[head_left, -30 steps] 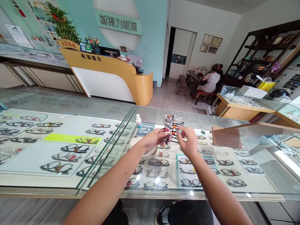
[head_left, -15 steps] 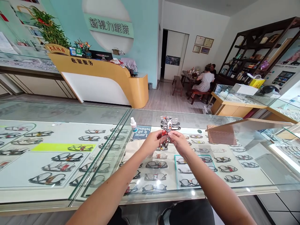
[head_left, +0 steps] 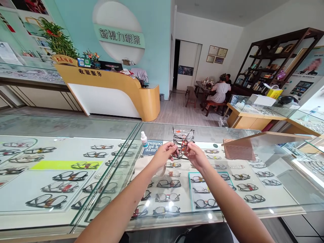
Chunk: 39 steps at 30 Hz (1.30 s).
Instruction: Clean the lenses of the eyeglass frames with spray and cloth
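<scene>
Above the glass display counter, my left hand [head_left: 165,154] and my right hand [head_left: 196,155] grip a pair of glasses [head_left: 184,148] between them, fingers closed around its sides. Just behind it, more frames [head_left: 182,132] show on the counter, partly overlapped by the held pair. A white dropper bottle with a blue label [head_left: 144,139] stands left of my hands, beside a dark blue printed card [head_left: 152,147]. A beige cloth [head_left: 141,165] lies near my left wrist.
Rows of glasses [head_left: 168,183] lie inside the glass counter [head_left: 111,127]. A brown slatted board [head_left: 239,149] is at the right. Beyond are a yellow-wood reception desk [head_left: 149,101], two people seated at a table [head_left: 221,89], and a dark shelf [head_left: 268,64].
The held glasses have turned and opened out, and my hands are slightly farther apart. The camera view has tilted up a little.
</scene>
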Tool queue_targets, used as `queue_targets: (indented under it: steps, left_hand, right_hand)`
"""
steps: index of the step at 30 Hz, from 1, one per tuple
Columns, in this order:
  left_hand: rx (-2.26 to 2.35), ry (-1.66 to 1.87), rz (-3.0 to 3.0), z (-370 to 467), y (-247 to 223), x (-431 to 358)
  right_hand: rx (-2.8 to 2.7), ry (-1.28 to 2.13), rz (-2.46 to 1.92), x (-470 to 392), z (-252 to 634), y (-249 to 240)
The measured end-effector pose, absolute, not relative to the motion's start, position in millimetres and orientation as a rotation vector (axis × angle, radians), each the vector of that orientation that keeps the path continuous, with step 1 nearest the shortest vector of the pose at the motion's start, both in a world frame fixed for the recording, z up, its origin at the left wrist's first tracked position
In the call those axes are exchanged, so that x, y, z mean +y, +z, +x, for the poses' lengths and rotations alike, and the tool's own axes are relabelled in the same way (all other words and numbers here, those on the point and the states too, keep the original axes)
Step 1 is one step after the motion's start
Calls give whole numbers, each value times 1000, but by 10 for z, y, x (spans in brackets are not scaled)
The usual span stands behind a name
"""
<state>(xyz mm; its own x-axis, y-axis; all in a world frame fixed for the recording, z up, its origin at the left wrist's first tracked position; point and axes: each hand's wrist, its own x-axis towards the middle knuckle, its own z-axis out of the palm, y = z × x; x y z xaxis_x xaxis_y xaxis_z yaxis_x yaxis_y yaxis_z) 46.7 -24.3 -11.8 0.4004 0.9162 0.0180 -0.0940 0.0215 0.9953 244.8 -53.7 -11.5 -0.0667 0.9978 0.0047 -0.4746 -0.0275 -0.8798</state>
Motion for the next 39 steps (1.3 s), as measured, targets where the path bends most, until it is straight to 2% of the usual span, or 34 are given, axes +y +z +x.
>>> queue_targets:
  steps: [6,9,13,19,24,34,39]
  left_hand:
    - [849,938,909,481,-101,-220]
    - [941,919,959,506,-100,-248]
    - [1107,1069,1213,480,-71,-250]
    - [859,1008,1474,407,29,-300]
    - [837,996,1570,434,21,-353]
    - [715,1123,1281,400,63,-320]
    - [697,1327,1269,299,109,-247]
  right_hand:
    - [-742,1366,-782,-459,2565,-115]
    - [-733,1344,-776,-444,2606,-92]
    - [-748,1275,-788,-451,2708,-22]
    - [-976,1127,-881,-496,2735,-26]
    - [-1250,1093,-836,-569,2663,-13]
    - [-1560,1038,-823,-642,2657,26]
    - [-1604,1033,-859,-667,2634,58]
